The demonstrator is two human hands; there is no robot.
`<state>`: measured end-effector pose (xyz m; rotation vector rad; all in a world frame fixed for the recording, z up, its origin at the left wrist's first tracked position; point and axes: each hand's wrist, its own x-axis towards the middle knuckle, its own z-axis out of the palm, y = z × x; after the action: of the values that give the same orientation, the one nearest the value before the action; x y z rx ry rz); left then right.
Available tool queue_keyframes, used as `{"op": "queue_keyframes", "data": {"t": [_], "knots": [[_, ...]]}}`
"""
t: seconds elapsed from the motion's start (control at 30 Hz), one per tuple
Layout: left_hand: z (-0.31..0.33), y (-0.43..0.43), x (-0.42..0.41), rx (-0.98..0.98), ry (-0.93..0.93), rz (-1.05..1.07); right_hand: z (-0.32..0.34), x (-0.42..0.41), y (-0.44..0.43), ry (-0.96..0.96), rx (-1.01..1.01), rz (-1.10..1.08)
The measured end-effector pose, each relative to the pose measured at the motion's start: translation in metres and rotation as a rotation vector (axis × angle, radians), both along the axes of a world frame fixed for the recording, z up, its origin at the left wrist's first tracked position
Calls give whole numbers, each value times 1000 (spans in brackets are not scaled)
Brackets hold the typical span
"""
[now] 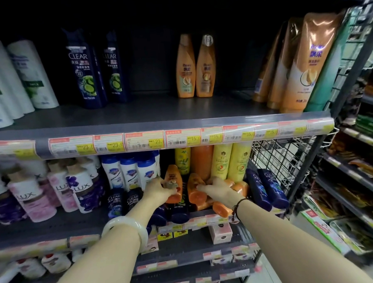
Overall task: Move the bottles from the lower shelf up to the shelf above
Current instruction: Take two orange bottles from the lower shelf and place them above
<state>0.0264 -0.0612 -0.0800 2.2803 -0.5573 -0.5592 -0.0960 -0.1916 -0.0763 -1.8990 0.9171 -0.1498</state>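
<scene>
On the lower shelf (47, 228), small orange bottles lie and lean in a cluster at the centre right. My left hand (158, 190) is closed around one upright orange bottle (173, 175). My right hand (220, 191) grips a second orange bottle (195, 190) beside it. More orange bottles (220, 209) lie under and behind my right wrist. On the upper shelf (148, 113), two orange bottles (194, 67) of the same kind stand upright in the middle.
Dark blue Clear bottles (94, 70) and white bottles (20, 77) stand left on the upper shelf, tall orange tubes (301, 65) at its right. The lower shelf holds Lux bottles (56, 188), white-blue bottles (129, 171), yellow bottles (230, 161) and a wire side rack (287, 159).
</scene>
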Motion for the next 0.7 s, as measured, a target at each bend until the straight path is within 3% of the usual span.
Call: {"op": "queue_keyframes", "data": {"t": [0.3, 0.5, 0.7], "knots": [[7, -6, 3, 44, 144, 66, -8, 4, -2, 5, 158, -44], [7, -7, -10, -150, 374, 154, -19, 2, 3, -26, 213, -88], [-4, -3, -14, -294, 381, 193, -22, 0, 11, -58, 160, -113]]}}
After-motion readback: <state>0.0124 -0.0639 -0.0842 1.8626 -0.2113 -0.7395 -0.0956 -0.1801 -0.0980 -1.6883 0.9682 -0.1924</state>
